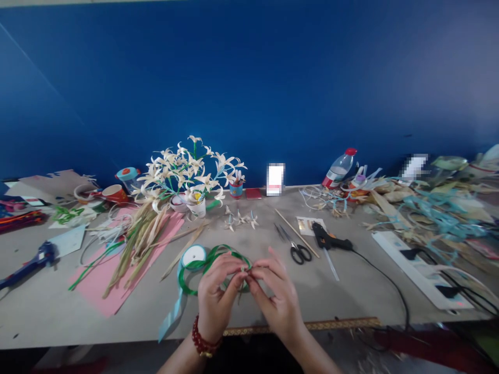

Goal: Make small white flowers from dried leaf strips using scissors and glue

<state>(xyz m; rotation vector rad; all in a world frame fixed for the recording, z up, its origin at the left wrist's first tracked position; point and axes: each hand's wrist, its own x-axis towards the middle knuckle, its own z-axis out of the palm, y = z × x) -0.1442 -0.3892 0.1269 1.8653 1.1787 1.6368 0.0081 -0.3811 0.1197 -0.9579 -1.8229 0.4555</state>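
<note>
My left hand (218,288), with a dark red bead bracelet (203,338) on the wrist, is closed in a pinch just above the table. My right hand (277,291) pinches at the same spot, fingertips nearly meeting the left ones. A tiny pale piece shows between the fingertips, too small to name. Behind and around the hands lie loops of green ribbon (188,285). Left of them rests a white-faced ribbon spool (194,255) with a light blue ribbon (171,317) trailing to the table's front. Several small white flowers (240,218) lie beyond the hands.
White artificial flowers (187,169) stand in cups at the back. Scissors (299,252), a stick (298,234) and a black glue gun (329,240) with a cord lie to the right, near a power strip (413,275). Dried husks (136,244) on pink paper (105,293) and a blue glue gun (44,254) lie left.
</note>
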